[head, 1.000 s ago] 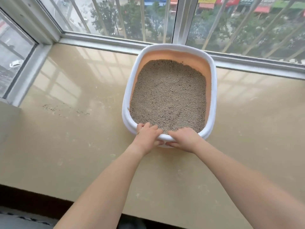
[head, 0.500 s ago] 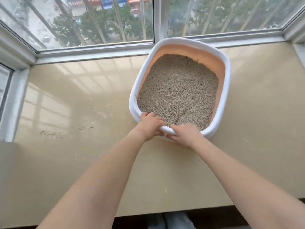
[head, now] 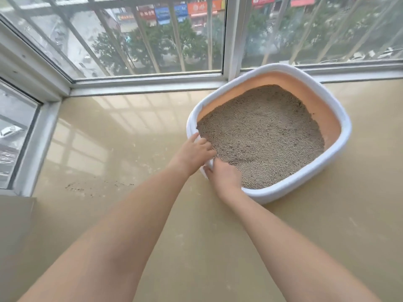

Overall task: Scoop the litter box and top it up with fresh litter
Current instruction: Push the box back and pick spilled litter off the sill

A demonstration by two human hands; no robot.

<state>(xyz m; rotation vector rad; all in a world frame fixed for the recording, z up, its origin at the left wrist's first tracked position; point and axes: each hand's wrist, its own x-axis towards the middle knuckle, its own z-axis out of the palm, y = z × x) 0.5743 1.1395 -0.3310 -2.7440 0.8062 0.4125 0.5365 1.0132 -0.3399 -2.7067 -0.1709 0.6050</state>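
Observation:
A litter box (head: 340,118) with a white rim and orange inner walls sits on the beige sill, right of centre, its far side against the window frame. Grey-brown litter (head: 266,136) fills it, banked higher toward the far left side. My left hand (head: 193,152) grips the near-left corner of the rim, fingers curled over the edge. My right hand (head: 225,176) grips the same rim just beside it, thumb outside, fingers inside touching the litter.
The glossy beige sill (head: 122,149) stretches left and toward me. A thin trail of spilled litter grains (head: 96,186) lies on it at the left. Barred windows (head: 152,40) close off the back and left sides.
The box now lies turned at an angle and further right in view. Both hands have stayed on its near rim, now at the near-left corner.

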